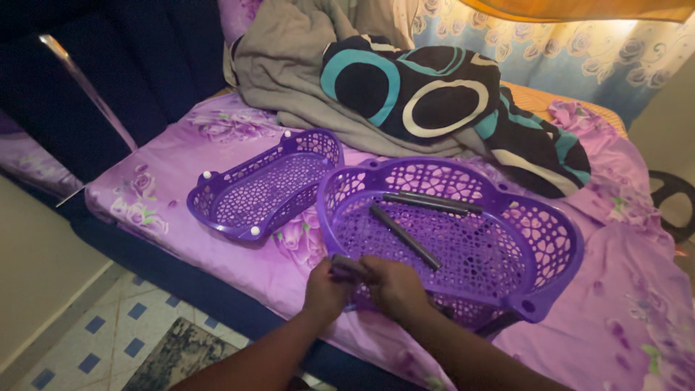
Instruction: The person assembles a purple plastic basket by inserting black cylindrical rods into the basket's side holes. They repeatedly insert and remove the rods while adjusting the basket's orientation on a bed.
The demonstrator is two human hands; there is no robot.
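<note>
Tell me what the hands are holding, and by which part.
Both the left hand and right hand grip the large purple basket at its near rim corner, around a dark rod-like piece.

Views: one only, head-worn, so no shared area with a second view.
Position: above and just in front of the bed edge (217,289), looking down along both forearms.
Direction: tilted down and forward, across the purple floral bedsheet (622,318) toward the curtain (579,51) at the far side.
Nearness: close; left hand (326,289) and right hand (394,286) low in centre, large purple basket (550,239) just beyond them.
Mid-range: small purple basket (264,192) left of centre, heap of clothes (405,87) behind.
Edges: tiled floor (87,340) at lower left, dark headboard (108,65) at upper left.
Framing: slightly rolled, bed edge running diagonally.
</note>
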